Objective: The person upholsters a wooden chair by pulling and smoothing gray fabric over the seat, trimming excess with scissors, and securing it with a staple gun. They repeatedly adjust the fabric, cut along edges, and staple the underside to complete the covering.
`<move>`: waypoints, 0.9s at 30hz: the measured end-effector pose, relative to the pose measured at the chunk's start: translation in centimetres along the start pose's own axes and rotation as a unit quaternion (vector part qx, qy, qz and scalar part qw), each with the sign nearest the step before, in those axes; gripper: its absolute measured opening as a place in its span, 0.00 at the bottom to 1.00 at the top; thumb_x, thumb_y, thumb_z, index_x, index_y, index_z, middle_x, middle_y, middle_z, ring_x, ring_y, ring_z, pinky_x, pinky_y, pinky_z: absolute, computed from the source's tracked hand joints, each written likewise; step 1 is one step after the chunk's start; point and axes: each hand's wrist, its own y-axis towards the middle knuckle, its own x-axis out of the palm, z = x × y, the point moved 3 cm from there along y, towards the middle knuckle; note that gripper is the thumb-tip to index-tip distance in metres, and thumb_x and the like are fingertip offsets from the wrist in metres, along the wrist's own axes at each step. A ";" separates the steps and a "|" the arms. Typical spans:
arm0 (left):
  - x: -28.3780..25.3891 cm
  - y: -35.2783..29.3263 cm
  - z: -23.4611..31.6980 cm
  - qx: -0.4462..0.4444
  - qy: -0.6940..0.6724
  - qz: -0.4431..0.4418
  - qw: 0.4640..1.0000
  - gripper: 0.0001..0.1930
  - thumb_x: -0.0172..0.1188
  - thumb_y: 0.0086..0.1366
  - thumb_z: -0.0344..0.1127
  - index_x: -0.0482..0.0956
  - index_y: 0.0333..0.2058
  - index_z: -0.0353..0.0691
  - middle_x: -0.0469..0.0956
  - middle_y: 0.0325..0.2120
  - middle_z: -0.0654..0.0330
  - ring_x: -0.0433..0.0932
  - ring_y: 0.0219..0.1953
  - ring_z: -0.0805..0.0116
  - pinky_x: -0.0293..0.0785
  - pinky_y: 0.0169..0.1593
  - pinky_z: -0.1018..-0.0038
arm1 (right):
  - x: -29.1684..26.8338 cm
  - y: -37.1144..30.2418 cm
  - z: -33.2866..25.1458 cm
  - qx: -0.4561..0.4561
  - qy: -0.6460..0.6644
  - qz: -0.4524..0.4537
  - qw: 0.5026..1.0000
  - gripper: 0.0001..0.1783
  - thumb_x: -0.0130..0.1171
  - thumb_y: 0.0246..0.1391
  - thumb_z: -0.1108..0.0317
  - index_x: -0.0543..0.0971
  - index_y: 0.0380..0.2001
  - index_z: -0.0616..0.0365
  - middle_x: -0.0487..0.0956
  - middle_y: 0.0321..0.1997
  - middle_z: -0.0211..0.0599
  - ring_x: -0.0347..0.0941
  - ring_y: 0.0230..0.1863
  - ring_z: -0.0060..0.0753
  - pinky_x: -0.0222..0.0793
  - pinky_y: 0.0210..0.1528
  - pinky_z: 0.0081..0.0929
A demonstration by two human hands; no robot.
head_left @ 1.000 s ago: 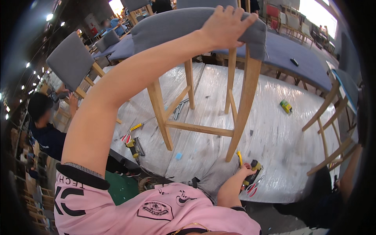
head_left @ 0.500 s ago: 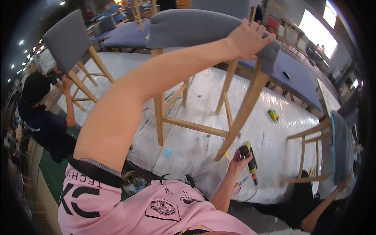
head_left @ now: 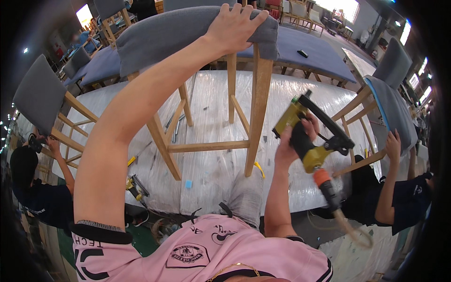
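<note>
Open beneath the grey upholstered chair (head_left: 162, 37), between its near legs (head_left: 163, 145), though barred low by the wooden crossbar (head_left: 209, 146). Obstructed across the chair's left side by the left forearm (head_left: 162, 80). Passable between the near right leg (head_left: 257, 113) and the staple gun (head_left: 315, 159) in the right hand (head_left: 285, 149). Hemmed in farther right by the second grey chair (head_left: 397, 105), a co-worker's hand (head_left: 393, 142) and, lower, the air hose (head_left: 345, 223).

Hose (head_left: 345, 224): its far end was blurred.
Right grip (head_left: 286, 146): was partly hidden by the yellow tool (head_left: 314, 157).
Chair (head_left: 209, 146): the left forearm (head_left: 159, 87) covered part of it.
Dark object (head_left: 303, 53) on the counter (head_left: 324, 57): was too small to tell.
</note>
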 end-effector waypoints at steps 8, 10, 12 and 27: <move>-0.5 0.2 0.3 -0.009 -0.020 0.005 1.000 0.50 0.78 0.50 0.49 0.60 0.70 0.55 0.74 0.52 0.55 0.76 0.51 0.56 0.71 0.48 0.59 | 10.5 3.3 -3.3 0.040 0.105 -0.091 0.989 0.19 0.70 0.39 0.79 0.78 0.37 0.55 0.76 0.56 0.43 0.68 0.67 0.56 0.67 0.65 0.44; -0.5 0.4 0.5 -0.004 -0.012 -0.022 1.000 0.51 0.78 0.47 0.46 0.60 0.69 0.54 0.74 0.52 0.55 0.76 0.51 0.56 0.71 0.49 0.59 | 12.5 2.7 -2.3 0.019 0.149 -0.079 0.986 0.17 0.72 0.40 0.79 0.77 0.34 0.57 0.77 0.56 0.42 0.67 0.68 0.58 0.67 0.65 0.46; -0.5 0.5 0.5 -0.005 -0.011 -0.027 1.000 0.52 0.78 0.45 0.43 0.61 0.69 0.54 0.74 0.52 0.55 0.76 0.51 0.55 0.70 0.49 0.58 | 14.2 2.6 -1.6 -0.008 0.154 -0.051 0.987 0.17 0.72 0.40 0.79 0.76 0.33 0.58 0.78 0.56 0.42 0.67 0.68 0.59 0.66 0.65 0.47; 0.0 0.7 0.2 0.002 -0.017 -0.002 1.000 0.43 0.72 0.50 0.35 0.66 0.66 0.51 0.75 0.50 0.55 0.77 0.49 0.56 0.70 0.50 0.56 | 16.0 2.8 -1.3 0.022 0.169 -0.003 0.985 0.17 0.73 0.38 0.80 0.77 0.32 0.60 0.77 0.54 0.43 0.67 0.68 0.61 0.68 0.64 0.47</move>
